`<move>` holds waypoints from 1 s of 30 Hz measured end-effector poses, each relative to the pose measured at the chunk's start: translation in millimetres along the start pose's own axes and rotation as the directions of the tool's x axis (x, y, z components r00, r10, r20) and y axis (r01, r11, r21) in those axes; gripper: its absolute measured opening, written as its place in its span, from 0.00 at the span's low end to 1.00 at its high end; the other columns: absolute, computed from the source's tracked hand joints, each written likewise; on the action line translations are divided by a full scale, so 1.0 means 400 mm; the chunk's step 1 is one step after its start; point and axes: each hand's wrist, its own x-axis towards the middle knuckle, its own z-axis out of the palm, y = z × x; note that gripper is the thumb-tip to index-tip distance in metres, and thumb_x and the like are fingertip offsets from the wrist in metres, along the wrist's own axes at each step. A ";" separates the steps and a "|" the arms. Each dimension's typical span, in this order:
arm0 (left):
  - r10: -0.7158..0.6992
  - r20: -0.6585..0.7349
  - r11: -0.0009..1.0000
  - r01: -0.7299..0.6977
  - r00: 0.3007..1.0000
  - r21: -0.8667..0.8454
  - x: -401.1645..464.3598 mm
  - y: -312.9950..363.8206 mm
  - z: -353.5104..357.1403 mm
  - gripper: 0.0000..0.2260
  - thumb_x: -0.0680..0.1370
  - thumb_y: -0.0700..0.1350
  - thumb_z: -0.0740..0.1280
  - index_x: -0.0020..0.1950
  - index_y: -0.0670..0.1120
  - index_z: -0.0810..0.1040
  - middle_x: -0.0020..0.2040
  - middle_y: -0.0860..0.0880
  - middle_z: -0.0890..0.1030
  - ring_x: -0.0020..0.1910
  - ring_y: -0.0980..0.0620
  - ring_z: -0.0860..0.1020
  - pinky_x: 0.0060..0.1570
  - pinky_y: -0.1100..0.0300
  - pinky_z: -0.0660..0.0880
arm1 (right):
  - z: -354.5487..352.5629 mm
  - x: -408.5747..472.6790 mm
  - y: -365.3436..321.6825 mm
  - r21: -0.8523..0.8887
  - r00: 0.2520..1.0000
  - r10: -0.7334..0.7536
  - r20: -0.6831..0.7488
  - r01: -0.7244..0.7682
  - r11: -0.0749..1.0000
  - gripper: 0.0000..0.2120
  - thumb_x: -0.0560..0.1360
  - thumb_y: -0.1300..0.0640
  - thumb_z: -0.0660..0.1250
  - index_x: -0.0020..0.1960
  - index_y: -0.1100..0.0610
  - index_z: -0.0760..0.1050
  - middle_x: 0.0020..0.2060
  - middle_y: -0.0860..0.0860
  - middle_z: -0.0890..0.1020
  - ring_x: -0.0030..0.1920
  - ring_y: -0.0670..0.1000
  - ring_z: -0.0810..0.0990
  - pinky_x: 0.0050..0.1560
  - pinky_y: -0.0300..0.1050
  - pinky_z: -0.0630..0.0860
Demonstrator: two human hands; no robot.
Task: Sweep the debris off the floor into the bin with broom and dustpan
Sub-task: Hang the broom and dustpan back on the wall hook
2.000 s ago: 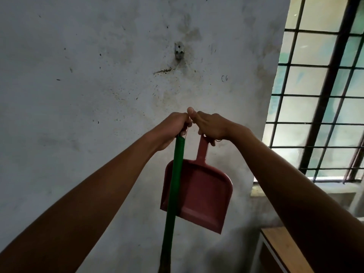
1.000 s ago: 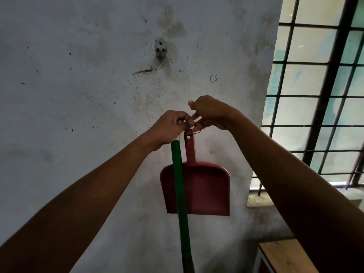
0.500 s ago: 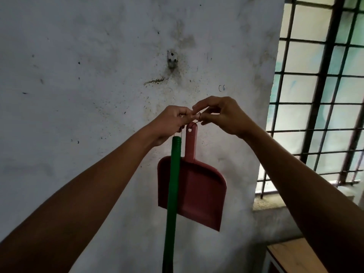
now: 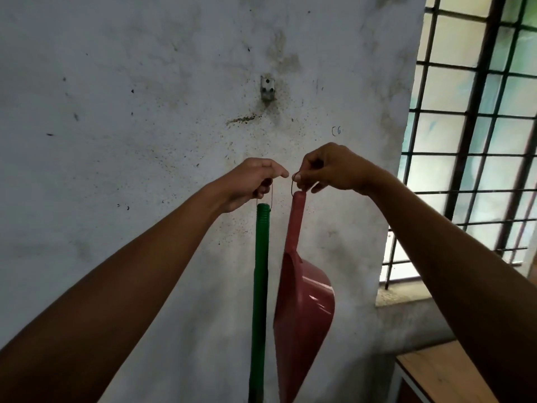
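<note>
A stained white wall (image 4: 116, 141) fills most of the view, with both bare forearms reaching up toward it. The left hand (image 4: 250, 181) has its fingers curled round a thin wire loop (image 4: 271, 193) fixed to the top of the broom handle (image 4: 261, 271). The green handle hangs straight down from that hand, just below it, and runs out of the bottom edge of the view; the brush end is not visible.

Above and between the two hands, a small metal hook (image 4: 267, 88) is fixed to the wall, well apart from both of them, with nothing hanging on it.

Just right of the broom handle, and not touching it, hangs the red dustpan (image 4: 302, 301). The right hand (image 4: 331, 168) pinches a second thin loop (image 4: 293, 184) at the top of the dustpan's handle, thumb and fingers closed on it. The dustpan dangles below that hand, turned nearly edge-on, with its hollow facing right. The two hands are near each other at about the same height, fingertips close but apart.

Farther right is a window with a dark metal grille (image 4: 470, 141), and at the lower right corner a piece of a wooden worktop (image 4: 441, 370).
</note>
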 end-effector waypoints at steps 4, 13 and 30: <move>0.017 -0.040 0.988 -0.011 0.999 0.156 0.020 0.030 -0.011 0.12 0.85 0.39 0.60 0.59 0.45 0.83 0.39 0.48 0.70 0.39 0.51 0.69 0.41 0.56 0.70 | -0.004 0.011 0.005 0.037 0.993 0.061 0.097 -0.065 0.997 0.11 0.79 0.55 0.75 0.51 0.64 0.85 0.45 0.55 0.89 0.48 0.52 0.89 0.53 0.47 0.86; 0.096 -0.077 0.904 -0.054 0.992 0.424 0.149 0.095 -0.021 0.10 0.84 0.39 0.63 0.56 0.50 0.82 0.46 0.47 0.80 0.42 0.50 0.77 0.47 0.54 0.80 | -0.073 0.065 0.042 0.046 0.934 0.211 0.289 -0.234 0.971 0.07 0.78 0.58 0.75 0.47 0.63 0.86 0.44 0.59 0.89 0.42 0.53 0.88 0.49 0.46 0.86; 0.416 -0.352 0.745 -0.092 0.839 0.661 0.382 0.262 -0.129 0.10 0.81 0.38 0.65 0.53 0.52 0.81 0.52 0.51 0.82 0.49 0.52 0.81 0.50 0.57 0.80 | -0.215 0.261 0.078 -0.014 0.925 0.222 0.309 -0.229 0.973 0.08 0.75 0.61 0.79 0.49 0.66 0.86 0.43 0.60 0.88 0.37 0.50 0.86 0.41 0.40 0.84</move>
